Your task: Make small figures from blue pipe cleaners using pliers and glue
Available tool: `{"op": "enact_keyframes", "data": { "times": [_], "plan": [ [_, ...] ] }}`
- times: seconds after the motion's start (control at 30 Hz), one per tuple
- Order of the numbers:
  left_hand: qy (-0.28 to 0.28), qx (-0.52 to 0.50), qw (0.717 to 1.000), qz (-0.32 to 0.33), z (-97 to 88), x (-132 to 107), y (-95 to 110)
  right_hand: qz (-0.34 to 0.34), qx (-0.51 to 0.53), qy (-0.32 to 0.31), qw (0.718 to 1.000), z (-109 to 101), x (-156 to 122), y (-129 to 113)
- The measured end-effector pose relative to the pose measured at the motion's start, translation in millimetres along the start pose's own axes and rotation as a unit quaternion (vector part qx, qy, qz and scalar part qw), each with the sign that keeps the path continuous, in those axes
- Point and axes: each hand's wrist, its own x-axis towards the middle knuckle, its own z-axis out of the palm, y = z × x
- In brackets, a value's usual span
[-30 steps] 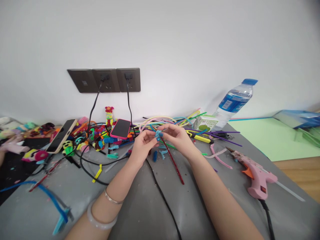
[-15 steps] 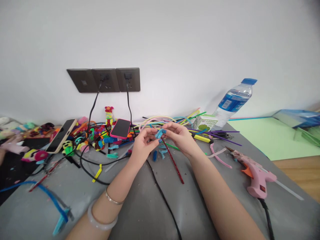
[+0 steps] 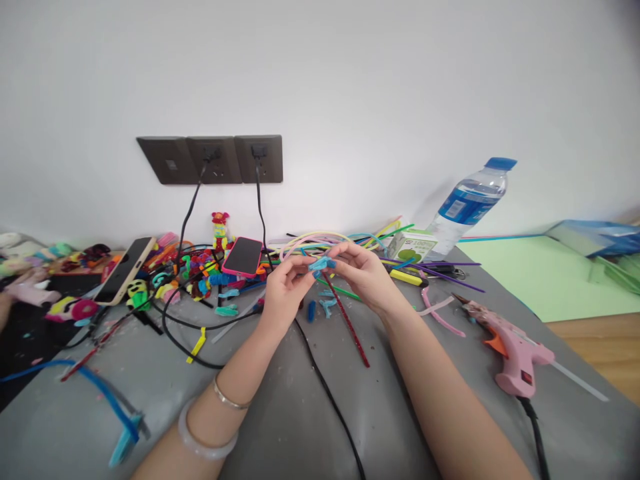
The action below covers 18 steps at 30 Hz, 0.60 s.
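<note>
One light-blue pipe-cleaner piece (image 3: 321, 264), probably light, soft and bendable (best taken by its ends), which left hand (image 3: 286, 291) and right hand (image 3: 367, 279) are pinching at ten o'clock from the pink hot-glue gun (image 3: 517, 363).

Craft corner, home or studio unclear: grey worktable (image 3: 280, 413) against pale wall (image 3: 350, 100), strewn with coloured fuzzy stems (image 3: 320, 235), small fuzzy figures (image 3: 220, 231), pink glue gun (image 3: 519, 363); sockets (image 3: 227, 160) above

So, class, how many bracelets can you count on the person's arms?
2. A thin silver bracelet circles the left forearm, nearer the left hand; a thicker pale bracelet sits farther up. Any beyond the frame can't be seen.
</note>
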Motion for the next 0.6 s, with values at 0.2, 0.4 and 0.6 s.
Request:
{"op": "enact_keyframes", "data": {
  "times": [0.2, 0.4, 0.6],
  "plan": [
    [0.0, -0.016, 1.0, -0.001, 0.0, 0.6, -1.0, -0.082, -0.074, -0.001, 0.994, -1.2, -0.4, -0.9],
    [0.018, -0.029, 0.999, -0.022, 2.8, -0.1, 2.5, -0.15, -0.183, -0.012, 0.971, -0.6, -2.2, -2.1],
    [0.009, -0.043, 0.997, -0.061, 2.2, 0.5, 1.4, -0.258, -0.352, -0.029, 0.899, 3.1, -2.6, -3.8]
  ]
}}
